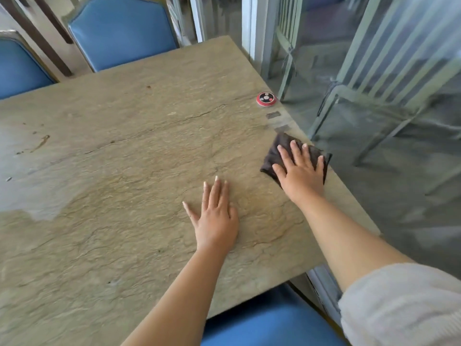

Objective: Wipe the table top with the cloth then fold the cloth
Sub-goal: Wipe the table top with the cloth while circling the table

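A dark grey cloth (274,153) lies folded small at the right edge of the stone-look table top (129,151). My right hand (300,171) presses flat on the cloth with fingers spread, covering most of it. My left hand (215,216) rests palm down on the bare table, a little nearer and to the left of the cloth, holding nothing. A damp, paler patch (37,193) shows on the left of the table top, and brown stains (41,142) mark the far left.
A round red and black call button (266,98) sits at the right edge beyond the cloth. Blue padded chairs (122,31) stand at the far side and one (269,320) at the near side. A glass partition (361,71) runs along the table's right edge.
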`<state>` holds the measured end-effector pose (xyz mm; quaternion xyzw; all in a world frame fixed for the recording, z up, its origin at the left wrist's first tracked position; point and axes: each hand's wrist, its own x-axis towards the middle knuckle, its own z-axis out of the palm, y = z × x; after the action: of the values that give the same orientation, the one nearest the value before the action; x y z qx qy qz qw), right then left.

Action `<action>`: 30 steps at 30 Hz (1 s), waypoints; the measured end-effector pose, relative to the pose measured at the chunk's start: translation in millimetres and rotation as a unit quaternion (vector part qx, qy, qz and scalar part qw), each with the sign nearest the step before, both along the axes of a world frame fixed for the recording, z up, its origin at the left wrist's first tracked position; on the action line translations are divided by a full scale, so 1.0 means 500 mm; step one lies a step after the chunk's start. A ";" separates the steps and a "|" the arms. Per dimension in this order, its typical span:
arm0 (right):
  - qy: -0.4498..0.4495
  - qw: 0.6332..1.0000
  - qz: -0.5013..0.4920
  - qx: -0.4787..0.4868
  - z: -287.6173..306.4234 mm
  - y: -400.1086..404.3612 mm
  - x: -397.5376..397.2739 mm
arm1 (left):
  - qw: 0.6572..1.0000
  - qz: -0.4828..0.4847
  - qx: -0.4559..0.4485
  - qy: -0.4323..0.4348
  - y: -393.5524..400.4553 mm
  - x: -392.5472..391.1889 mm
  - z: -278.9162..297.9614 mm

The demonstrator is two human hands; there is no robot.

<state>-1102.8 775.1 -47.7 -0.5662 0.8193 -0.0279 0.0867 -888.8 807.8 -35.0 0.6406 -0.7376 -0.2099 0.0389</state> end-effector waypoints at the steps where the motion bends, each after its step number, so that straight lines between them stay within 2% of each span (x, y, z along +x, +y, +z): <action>1: 0.010 1.000 -0.001 -0.005 -0.003 0.033 0.019 | 1.000 -0.019 -0.002 0.013 0.006 -0.011 -0.002; 3: 0.025 0.997 0.062 -0.026 -0.011 0.108 0.062 | 1.000 -0.012 -0.005 0.023 0.011 -0.019 -0.009; 5: 0.019 0.984 0.173 -0.025 -0.010 0.180 0.079 | 1.000 -0.020 -0.017 -0.006 0.016 -0.021 -0.016; 7: 0.022 0.956 0.291 -0.018 -0.009 0.228 0.056 | 0.998 -0.034 -0.021 -0.043 0.018 -0.025 -0.022; 9: 0.032 0.929 0.367 -0.016 -0.007 0.242 0.008 | 0.997 -0.036 -0.027 -0.059 0.017 -0.029 -0.026; 11: 0.041 0.943 0.330 -0.014 -0.012 0.226 -0.033 | 0.997 -0.036 -0.036 -0.062 0.016 -0.031 -0.029; 13: 0.032 0.980 0.195 -0.002 -0.002 0.195 -0.056 | 0.996 -0.036 -0.037 -0.069 0.016 -0.032 -0.030; 15: 0.030 0.994 0.097 0.026 0.005 0.179 -0.050 | 0.996 -0.028 -0.031 -0.083 0.021 -0.036 -0.025; 18: 0.027 0.992 0.116 0.031 0.004 0.227 -0.021 | 0.997 -0.020 -0.036 -0.068 0.029 -0.063 -0.012; 22: 0.024 0.979 0.201 0.005 -0.011 0.332 -0.037 | 0.988 -0.131 -0.052 -0.054 0.054 -0.120 -0.009; 26: 0.022 0.990 0.137 -0.012 -0.006 0.318 -0.045 | 0.989 -0.129 -0.069 -0.037 0.067 -0.131 -0.025; 30: 0.013 0.998 0.061 0.007 0.005 0.221 -0.071 | 0.988 -0.132 -0.077 -0.034 0.065 -0.131 -0.027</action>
<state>-1138.1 885.7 -45.0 -0.6149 0.7844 -0.0095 0.0811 -954.3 840.3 -48.6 0.5398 -0.8303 -0.1342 0.0353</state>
